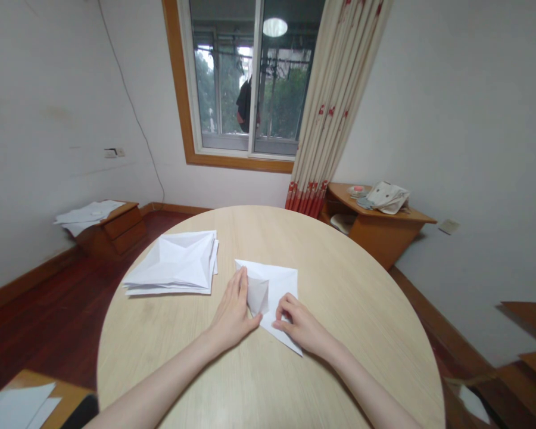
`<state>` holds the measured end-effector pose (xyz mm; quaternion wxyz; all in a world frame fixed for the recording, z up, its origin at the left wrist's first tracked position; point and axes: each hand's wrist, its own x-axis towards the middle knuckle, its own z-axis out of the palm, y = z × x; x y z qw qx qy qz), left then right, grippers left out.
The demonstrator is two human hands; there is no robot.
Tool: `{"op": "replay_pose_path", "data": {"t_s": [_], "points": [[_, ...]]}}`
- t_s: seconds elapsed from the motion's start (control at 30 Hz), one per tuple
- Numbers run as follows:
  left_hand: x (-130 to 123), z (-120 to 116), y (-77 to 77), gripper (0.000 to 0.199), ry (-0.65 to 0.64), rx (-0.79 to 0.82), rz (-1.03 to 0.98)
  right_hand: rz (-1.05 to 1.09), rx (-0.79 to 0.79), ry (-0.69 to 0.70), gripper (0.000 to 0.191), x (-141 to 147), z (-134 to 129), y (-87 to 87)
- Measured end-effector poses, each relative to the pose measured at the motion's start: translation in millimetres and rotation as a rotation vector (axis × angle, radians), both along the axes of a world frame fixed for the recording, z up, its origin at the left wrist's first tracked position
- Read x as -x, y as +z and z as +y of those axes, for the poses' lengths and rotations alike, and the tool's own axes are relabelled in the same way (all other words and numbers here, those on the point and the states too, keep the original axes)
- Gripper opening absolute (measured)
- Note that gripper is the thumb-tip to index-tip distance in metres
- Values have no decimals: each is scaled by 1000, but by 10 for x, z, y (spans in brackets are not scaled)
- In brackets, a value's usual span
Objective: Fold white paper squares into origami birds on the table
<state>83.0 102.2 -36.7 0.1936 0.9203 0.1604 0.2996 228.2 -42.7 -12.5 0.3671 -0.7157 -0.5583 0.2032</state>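
A partly folded sheet of white paper (282, 279) lies on the round wooden table (339, 256), with a shaded folded flap on its left side. My left hand (236, 307) rests along the paper's left edge, fingers stretched out flat and thumb apart, touching the flap's lower corner. Over the lower right part of the paper is my right hand (297, 322), its fingers curled in with thumb and fingertips close together. Whether a bit of paper is pinched there is hidden.
A stack of creased white papers (174, 262) sits at the table's left. Behind stand a low drawer cabinet (122, 229) with papers and a corner cabinet (375, 235) with a cloth bag (388, 198). More sheets (18, 408) lie at the lower left.
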Motion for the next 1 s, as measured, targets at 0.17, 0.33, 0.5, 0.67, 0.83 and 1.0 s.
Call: {"op": "replay_pose_path", "data": {"t_s": [0.17, 0.33, 0.5, 0.67, 0.83, 1.0], "points": [[-3, 15, -32, 103, 20, -14, 4, -21, 8, 66, 14, -35, -25, 18], [-7, 40, -5, 102, 40, -84, 42, -123, 0, 90, 13, 0, -44, 53], [2, 69, 25, 105, 71, -129, 78, -277, 23, 55, 15, 73, -17, 48], [0, 82, 32, 106, 78, -161, 95, -390, 75, -10, 26, 123, 48, 10], [-10, 83, 49, 106, 94, -168, 128, -410, 110, -21, 29, 139, 82, 9], [-13, 86, 57, 104, 108, -203, 135, -438, 125, 15, 31, 116, 89, 48]]}}
